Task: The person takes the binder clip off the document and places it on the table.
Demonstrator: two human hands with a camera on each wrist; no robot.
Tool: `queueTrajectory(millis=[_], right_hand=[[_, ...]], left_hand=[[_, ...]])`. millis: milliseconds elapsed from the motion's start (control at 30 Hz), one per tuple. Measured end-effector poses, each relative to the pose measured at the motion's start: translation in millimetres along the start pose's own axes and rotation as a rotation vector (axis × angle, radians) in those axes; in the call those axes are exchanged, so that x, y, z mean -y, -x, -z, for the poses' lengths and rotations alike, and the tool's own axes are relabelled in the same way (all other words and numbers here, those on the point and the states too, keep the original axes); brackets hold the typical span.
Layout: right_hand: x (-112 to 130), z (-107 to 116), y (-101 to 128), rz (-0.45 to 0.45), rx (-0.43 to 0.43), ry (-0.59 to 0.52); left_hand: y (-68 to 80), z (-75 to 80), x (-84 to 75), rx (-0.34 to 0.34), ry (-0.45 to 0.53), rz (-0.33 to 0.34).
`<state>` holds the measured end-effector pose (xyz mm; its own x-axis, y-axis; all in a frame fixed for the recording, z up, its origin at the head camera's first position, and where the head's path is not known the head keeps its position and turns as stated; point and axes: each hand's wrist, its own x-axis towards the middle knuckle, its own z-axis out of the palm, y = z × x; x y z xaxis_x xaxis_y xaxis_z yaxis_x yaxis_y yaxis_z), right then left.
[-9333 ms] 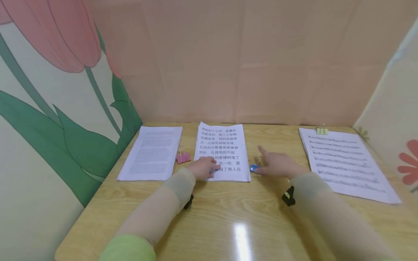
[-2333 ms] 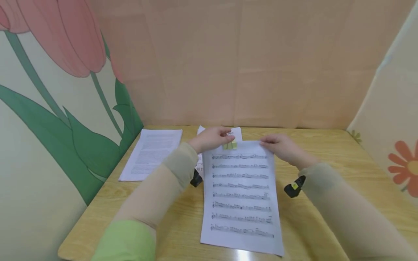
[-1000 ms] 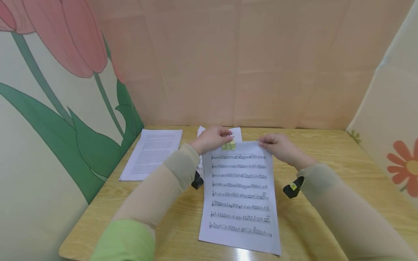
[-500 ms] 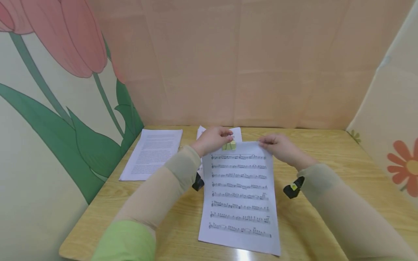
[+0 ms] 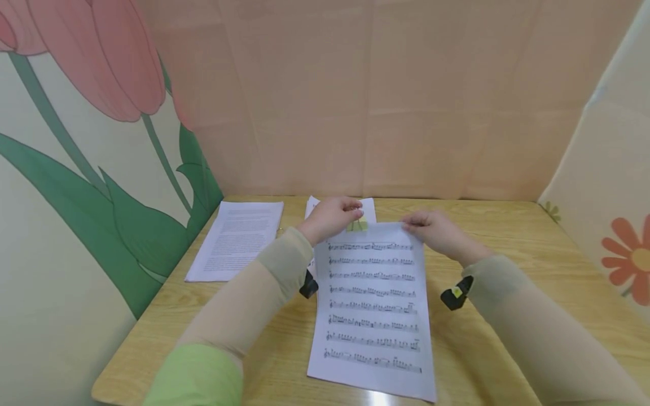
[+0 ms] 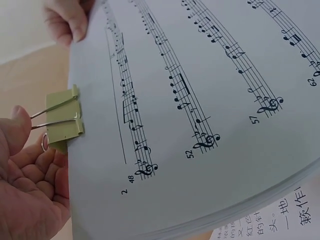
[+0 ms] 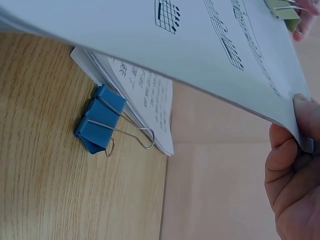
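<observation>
Left hand point(image 5: 329, 217) pinches the wire handles of the green binder clip point(image 6: 62, 117) that sits on the far edge of the sheet-music stack point(image 5: 373, 304), thumb and fingers squeezed on the loops. Right hand point(image 5: 431, 230) grips that stack's far right corner, fingers curled under the edge and thumb on top, so the far end is lifted off the wooden table point(image 5: 533, 265) while the near end lies on it. The top page carries printed staves with bar numbers 48, 52, 57 and 62 and a page number 2 by the clip edge.

Under the lifted far end of the stack lies a page of large Chinese print point(image 7: 145, 92), partly covered; a few characters show in the left wrist view but too few to read as a sentence. A blue binder clip point(image 7: 97, 125) rests on the table just beside that sheet's edge, handles splayed flat.

Left of the stack, well apart, lies a stack of small-print text point(image 5: 236, 239), its lettering too fine to read. Beyond stand panels, the left one painted with a pink tulip point(image 5: 106, 62).
</observation>
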<state>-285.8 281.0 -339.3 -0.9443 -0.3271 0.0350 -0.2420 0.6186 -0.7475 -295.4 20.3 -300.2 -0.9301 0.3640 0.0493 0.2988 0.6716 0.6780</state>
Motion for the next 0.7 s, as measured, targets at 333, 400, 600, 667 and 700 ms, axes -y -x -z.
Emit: queueTrajectory(millis=[333,400,600,667,700], right_hand=[[-5.0,-0.3,0.9,0.008,-0.004,0.008],[-5.9,-0.3,0.7,0.016,-0.009,0.012],[-9.0,0.2,1.2,0.017,-0.021,0.008],[-9.7,0.8,2.3,0.011,-0.015,0.004],[-10.1,1.3,2.9,0.006,-0.012,0.0]], left_hand=[[-0.4,-0.4,-0.4,-0.02,0.083,0.037],[-0.7,-0.1,0.4,-0.009,0.1,0.031],[-0.6,0.5,1.6,0.001,0.136,-0.016],[-0.2,0.3,1.9,0.0,0.151,-0.022],[0.0,0.1,2.1,-0.001,0.162,-0.022]])
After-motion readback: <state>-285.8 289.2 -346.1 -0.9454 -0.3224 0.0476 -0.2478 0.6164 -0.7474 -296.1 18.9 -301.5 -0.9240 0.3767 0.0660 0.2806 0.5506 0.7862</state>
